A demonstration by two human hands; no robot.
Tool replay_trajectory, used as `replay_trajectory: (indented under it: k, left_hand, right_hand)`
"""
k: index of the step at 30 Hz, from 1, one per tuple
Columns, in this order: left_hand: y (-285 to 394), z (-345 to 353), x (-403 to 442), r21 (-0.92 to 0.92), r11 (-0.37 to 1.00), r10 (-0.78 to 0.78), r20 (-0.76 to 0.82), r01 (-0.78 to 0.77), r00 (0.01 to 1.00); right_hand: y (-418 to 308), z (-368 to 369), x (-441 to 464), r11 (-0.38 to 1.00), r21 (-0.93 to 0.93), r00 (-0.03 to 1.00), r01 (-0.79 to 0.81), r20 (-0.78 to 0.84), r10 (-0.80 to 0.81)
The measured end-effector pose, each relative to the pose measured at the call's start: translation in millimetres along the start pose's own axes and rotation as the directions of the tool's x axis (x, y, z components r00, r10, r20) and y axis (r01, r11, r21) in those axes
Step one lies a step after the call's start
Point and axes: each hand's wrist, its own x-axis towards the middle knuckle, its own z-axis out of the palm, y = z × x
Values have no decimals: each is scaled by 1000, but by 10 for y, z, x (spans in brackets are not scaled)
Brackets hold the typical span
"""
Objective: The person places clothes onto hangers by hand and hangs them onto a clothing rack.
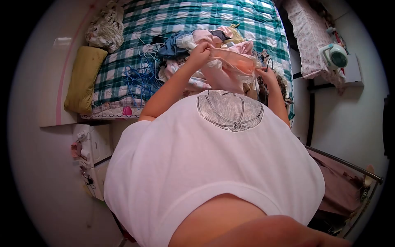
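Observation:
My left hand (200,56) is closed on one end of the opening of a light pink garment (222,76), perhaps trousers. My right hand (268,77) grips the opposite end, so the opening is spread wide between them. A dark curved hook (270,64), like that of a clothes hanger, sticks up at my right hand; the rest of it is hidden. Behind the garment lies a heap of clothes, with a blue piece (173,45) and a pink piece (205,37). Blue wire hangers (142,80) lie tangled left of the heap.
The bed has a green and white checked cover (164,14). On its left side are a mustard pillow (85,78) and a bundled pale cloth (106,29). A small fan (338,57) stands at the right. A metal rail (345,162) runs at the lower right.

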Motion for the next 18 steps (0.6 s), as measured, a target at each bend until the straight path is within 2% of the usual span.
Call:
replay_trajectory:
  k: [3, 6, 9, 10, 12, 13, 16, 18]
  left_hand:
    - [121, 48, -28, 67, 997, 34, 29, -36, 999]
    - [270, 80, -52, 39, 999, 1, 74, -4, 997]
    - [328, 114, -47, -4, 1000, 19, 105, -19, 994]
    - [331, 120, -44, 15, 999, 50, 95, -52, 994]
    - [327, 113, -43, 49, 992, 112, 72, -116, 991]
    - [312, 98, -43, 56, 994, 89, 59, -93, 994]
    - [176, -31, -41, 50, 997, 50, -1, -50, 999]
    - [72, -166, -54, 171, 985, 41, -59, -30, 997]
  right_hand:
    - [29, 39, 84, 998, -33, 995, 57, -74, -59]
    - [154, 89, 242, 956, 44, 948, 288, -155, -279]
    - [232, 177, 366, 848, -410, 879, 337, -185, -439]
    - [225, 188, 343, 792, -549, 883, 266, -191, -429]
    - [232, 122, 367, 860, -459, 952, 222, -90, -293]
    - [244, 75, 385, 888, -417, 974, 193, -30, -226]
    - [384, -17, 397, 985, 40, 977, 166, 130, -169]
    - [242, -121, 262, 990, 45, 967, 132, 214, -138]
